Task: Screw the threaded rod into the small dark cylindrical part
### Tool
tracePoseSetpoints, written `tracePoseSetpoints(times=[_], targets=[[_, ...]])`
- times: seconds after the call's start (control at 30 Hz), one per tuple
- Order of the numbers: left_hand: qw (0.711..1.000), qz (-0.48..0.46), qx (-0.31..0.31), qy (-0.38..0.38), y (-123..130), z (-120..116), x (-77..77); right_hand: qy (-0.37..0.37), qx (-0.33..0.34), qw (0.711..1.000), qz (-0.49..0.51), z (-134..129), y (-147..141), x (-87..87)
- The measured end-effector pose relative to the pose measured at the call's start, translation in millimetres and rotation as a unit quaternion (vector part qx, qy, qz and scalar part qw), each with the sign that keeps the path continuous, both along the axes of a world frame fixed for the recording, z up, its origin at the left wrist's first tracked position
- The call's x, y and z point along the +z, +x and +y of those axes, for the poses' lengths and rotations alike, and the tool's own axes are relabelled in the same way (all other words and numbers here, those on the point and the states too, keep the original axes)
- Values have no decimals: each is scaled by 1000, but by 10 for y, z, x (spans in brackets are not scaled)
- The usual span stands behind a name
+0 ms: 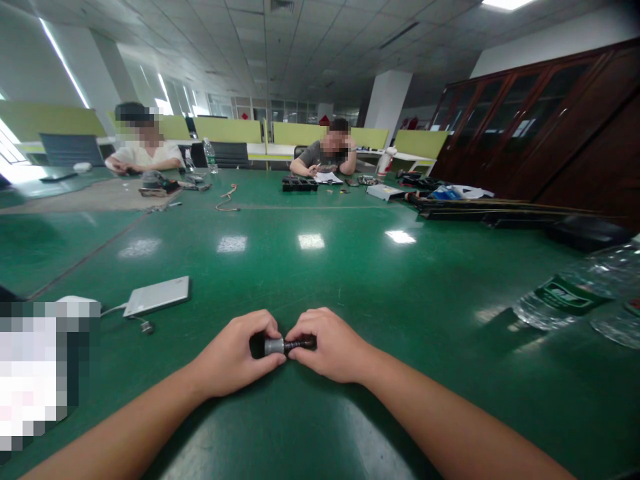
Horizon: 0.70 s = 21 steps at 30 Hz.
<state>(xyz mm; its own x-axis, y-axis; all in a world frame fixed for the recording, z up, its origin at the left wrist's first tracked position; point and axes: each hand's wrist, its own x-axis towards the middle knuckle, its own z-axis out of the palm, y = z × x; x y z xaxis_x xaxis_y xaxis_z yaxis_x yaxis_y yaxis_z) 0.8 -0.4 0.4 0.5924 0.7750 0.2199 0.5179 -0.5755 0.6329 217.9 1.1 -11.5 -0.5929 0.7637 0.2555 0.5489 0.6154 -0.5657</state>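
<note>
Both hands meet at the near middle of the green table (260, 267). My left hand (240, 353) is closed, thumb and fingers round a short grey metal cylinder (273, 346). From the right, my right hand (333, 347) pinches a dark, ridged rod-like part (295, 345). The cylinder and the dark part lie in one line, end to end, between the fingertips. Whether they are joined cannot be made out.
A silver flat device (157, 296) with a cable lies to the left. Clear plastic bottles (565, 293) are at the right. Farther back are a black tray (300, 184), a pile of dark strips (450, 208) and two seated people.
</note>
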Motion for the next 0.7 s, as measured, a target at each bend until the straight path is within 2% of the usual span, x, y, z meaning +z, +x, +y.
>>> tracePoseSetpoints(times=[0.7], targets=[[1000, 4, -3, 2, -21, -28, 35, -15, -11, 999, -38, 3, 126, 139]])
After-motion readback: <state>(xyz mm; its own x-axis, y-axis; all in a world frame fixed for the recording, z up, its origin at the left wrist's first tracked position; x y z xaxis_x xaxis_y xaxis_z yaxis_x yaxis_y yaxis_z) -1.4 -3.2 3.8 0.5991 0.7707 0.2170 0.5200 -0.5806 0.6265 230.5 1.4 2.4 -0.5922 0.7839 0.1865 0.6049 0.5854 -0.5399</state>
